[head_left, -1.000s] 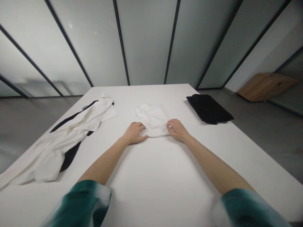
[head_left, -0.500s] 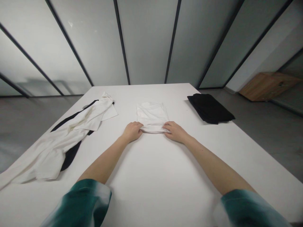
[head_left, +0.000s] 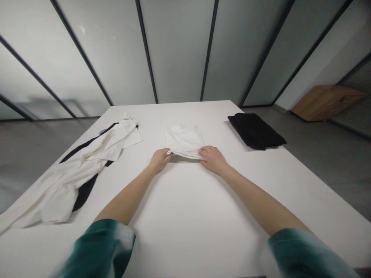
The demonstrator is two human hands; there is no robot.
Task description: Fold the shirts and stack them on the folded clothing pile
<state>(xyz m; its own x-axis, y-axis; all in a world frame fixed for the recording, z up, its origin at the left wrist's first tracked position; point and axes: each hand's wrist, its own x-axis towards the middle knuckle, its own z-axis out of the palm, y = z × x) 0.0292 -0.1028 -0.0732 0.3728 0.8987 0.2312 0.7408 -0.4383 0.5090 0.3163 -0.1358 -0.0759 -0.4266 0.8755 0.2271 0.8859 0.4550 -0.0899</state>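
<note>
A folded white cloth garment (head_left: pixel 183 139) lies at the middle of the white table (head_left: pixel 185 216). My left hand (head_left: pixel 160 160) grips the near left corner of its fold between fingers and thumb. My right hand (head_left: pixel 213 159) sits at the near right end of the same fold, with its fingers on the cloth. The near edge is lifted slightly between my hands. The cloth under my fingers is hidden.
A crumpled white garment with black trim (head_left: pixel 87 162) lies along the table's left side and hangs over its near left edge. A folded black garment (head_left: pixel 255 131) lies at the far right. Grey floor surrounds the table; a wooden box (head_left: pixel 327 103) stands back right.
Both hands have moved away from me, carrying the near fold of the white cloth up the table. The folded part now looks shorter, and its near edge is lifted.
</note>
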